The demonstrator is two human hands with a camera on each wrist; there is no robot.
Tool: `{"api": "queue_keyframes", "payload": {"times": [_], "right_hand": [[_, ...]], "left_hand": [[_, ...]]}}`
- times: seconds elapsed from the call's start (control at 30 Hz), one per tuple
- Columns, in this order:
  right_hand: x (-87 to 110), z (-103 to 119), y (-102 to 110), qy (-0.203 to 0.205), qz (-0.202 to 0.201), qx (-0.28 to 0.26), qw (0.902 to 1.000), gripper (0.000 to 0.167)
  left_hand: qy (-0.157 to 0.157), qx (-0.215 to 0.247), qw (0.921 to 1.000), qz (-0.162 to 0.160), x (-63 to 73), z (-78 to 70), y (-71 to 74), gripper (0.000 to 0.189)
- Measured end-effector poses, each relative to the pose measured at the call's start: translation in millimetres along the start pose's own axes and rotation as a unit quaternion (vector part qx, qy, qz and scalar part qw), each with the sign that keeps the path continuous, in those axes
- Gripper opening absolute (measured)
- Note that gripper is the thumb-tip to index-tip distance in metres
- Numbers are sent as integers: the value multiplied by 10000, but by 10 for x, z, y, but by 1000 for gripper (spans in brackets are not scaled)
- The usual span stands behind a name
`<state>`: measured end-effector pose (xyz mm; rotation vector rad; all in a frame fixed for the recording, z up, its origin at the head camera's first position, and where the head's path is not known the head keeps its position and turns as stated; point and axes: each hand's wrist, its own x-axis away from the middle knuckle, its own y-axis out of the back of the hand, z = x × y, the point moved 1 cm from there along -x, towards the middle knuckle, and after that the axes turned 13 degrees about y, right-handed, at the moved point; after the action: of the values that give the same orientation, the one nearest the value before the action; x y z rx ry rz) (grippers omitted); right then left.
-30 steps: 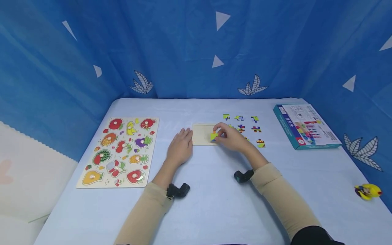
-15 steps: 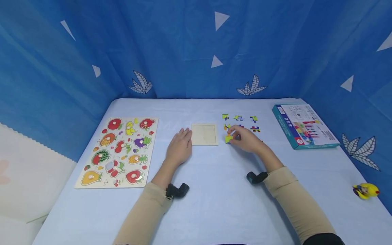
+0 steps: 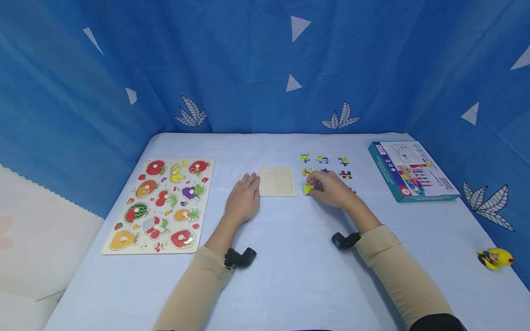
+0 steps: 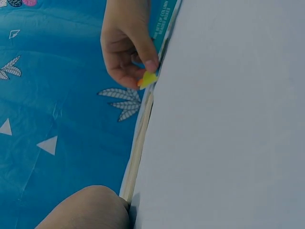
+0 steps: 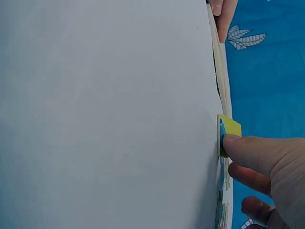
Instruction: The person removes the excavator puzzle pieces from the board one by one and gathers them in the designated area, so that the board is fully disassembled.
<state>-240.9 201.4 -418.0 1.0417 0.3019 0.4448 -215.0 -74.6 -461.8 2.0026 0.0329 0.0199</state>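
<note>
Flat and with its fingers stretched out, my left hand (image 3: 243, 198) rests on the table, its fingertips touching the left edge of a small square wooden puzzle tray (image 3: 276, 182). To the right of that tray, my right hand (image 3: 331, 189) pinches a yellow-green jigsaw piece (image 3: 308, 189) between thumb and fingers. The right wrist view shows the thumb pressed on this piece (image 5: 232, 126), which stands tilted at the table. Several loose jigsaw pieces (image 3: 343, 161) lie in rows beyond the right hand, and some are partly hidden by it.
A wooden fruit knob puzzle board (image 3: 167, 200) lies at the left. At the back right is a teal boxed set (image 3: 414, 170). A yellow rubber duck (image 3: 495, 258) sits near the right table edge. A blue curtain (image 3: 248, 69) hangs behind the table.
My right hand has moved right with the pinched jigsaw piece, from over the tray to beside the loose pieces, uncovering the tray's right part. My left hand stays in place.
</note>
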Motion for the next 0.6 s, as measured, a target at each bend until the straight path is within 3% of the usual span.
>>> {"api": "queue_keyframes", "payload": {"times": [0.37, 0.6], "right_hand": [[-4, 4, -21, 214, 65, 939, 9953, 29], [31, 49, -17, 264, 58, 979, 9948, 30]], "left_hand": [[22, 16, 10000, 2, 10, 0, 9, 49], [33, 47, 10000, 34, 24, 13, 3, 49]]}}
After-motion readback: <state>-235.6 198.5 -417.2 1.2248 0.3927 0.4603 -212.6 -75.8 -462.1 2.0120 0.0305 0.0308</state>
